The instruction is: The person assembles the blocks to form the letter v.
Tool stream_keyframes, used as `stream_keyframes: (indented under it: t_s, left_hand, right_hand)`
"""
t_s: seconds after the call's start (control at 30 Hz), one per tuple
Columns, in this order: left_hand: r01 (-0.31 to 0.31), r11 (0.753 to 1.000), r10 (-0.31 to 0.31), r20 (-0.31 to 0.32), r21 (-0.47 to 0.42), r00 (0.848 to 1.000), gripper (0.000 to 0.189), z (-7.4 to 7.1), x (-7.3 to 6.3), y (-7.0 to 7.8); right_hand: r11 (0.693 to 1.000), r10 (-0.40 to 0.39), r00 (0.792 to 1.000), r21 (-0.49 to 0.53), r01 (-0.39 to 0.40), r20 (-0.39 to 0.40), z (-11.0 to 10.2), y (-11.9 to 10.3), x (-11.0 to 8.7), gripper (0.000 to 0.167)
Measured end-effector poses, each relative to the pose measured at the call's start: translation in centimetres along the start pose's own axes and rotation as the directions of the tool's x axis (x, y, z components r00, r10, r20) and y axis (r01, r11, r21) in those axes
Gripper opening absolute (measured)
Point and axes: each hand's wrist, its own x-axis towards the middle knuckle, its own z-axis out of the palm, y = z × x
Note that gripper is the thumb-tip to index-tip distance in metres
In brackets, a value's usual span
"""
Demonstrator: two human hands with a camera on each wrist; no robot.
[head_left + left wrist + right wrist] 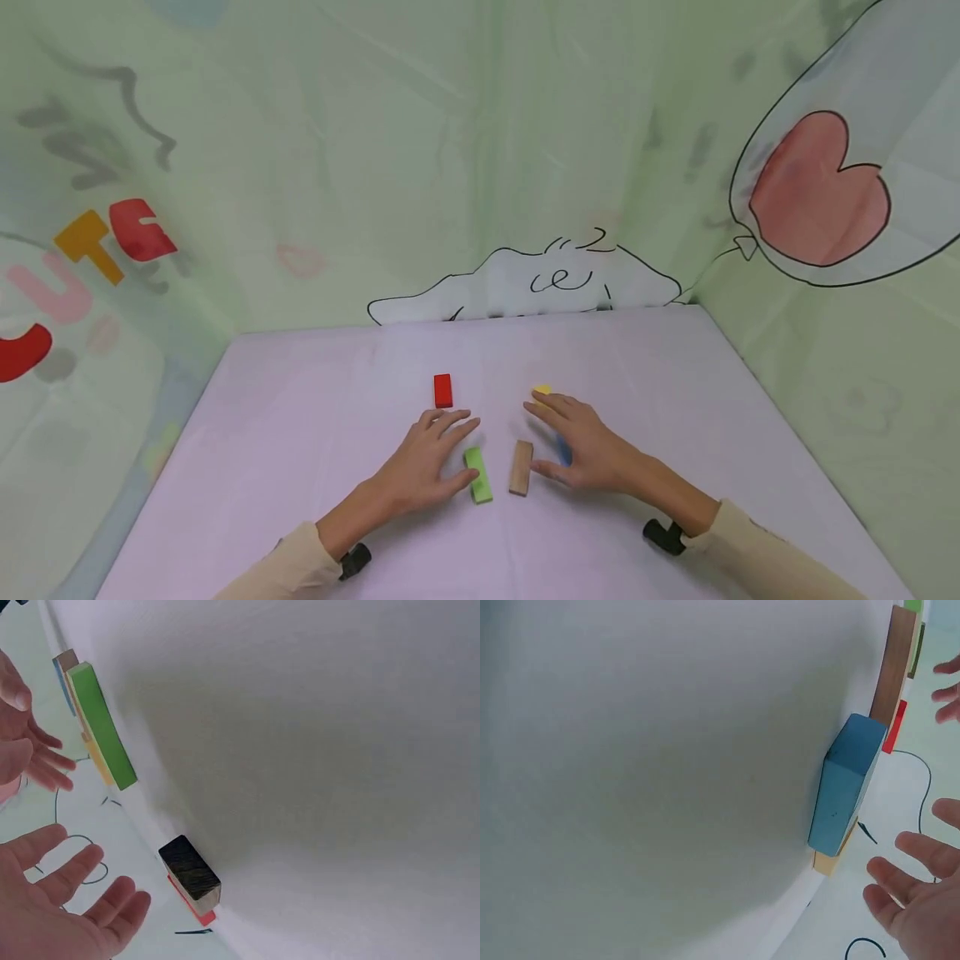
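My left hand [423,467] has its fingers spread and holds nothing; its thumb overlaps a light green block [481,490] in the head view. A black block [189,868] shows in the left wrist view, hidden behind that hand in the head view. My right hand [592,446], also spread and holding nothing, partly covers a blue block [564,452] and a yellow block [543,389]. Near its thumb tip lies a plain wooden block [521,468]. Beyond the left fingers is a red block [443,391]. In the right wrist view, the blue block [838,795] appears largest.
A pale cloth-covered table [300,417] carries the blocks. Behind and beside it hang light green printed curtains [420,150] with letters, a balloon and a heart. Each wrist wears a small black device, one being the left device [356,561].
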Motion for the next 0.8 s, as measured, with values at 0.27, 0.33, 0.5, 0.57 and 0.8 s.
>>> stream_keyframes:
  t_s: [0.27,0.33,0.5,0.57,0.8]
  left_hand:
    - [0.011,0.997,-0.017,0.08,0.073,0.997,0.07,0.4,-0.2,0.1]
    - [-0.001,0.995,-0.008,0.098,0.096,0.995,0.071,0.4,-0.2,0.1]
    - [-0.029,0.988,0.005,0.154,0.154,0.988,0.073,0.7,-0.4,0.2]
    - [-0.036,0.986,0.007,0.178,0.163,0.984,0.073,0.8,-0.4,0.2]
    - [-0.027,0.987,-0.006,0.203,0.161,0.979,0.074,1.1,-0.4,0.3]
  right_hand:
    - [0.999,-0.05,0.999,0.012,0.05,0.015,0.6,-1.0,-0.4,0.072]
    - [0.999,-0.049,0.998,0.011,0.049,0.046,0.7,-1.3,-0.4,0.071]
    - [0.999,-0.031,0.989,0.022,0.028,0.146,0.8,-1.7,-0.5,0.067]
    - [1.0,-0.023,0.985,0.019,0.02,0.172,0.9,-1.8,-0.6,0.067]
    - [0.999,0.011,0.989,-0.039,-0.005,0.151,1.1,-2.0,-0.6,0.075]
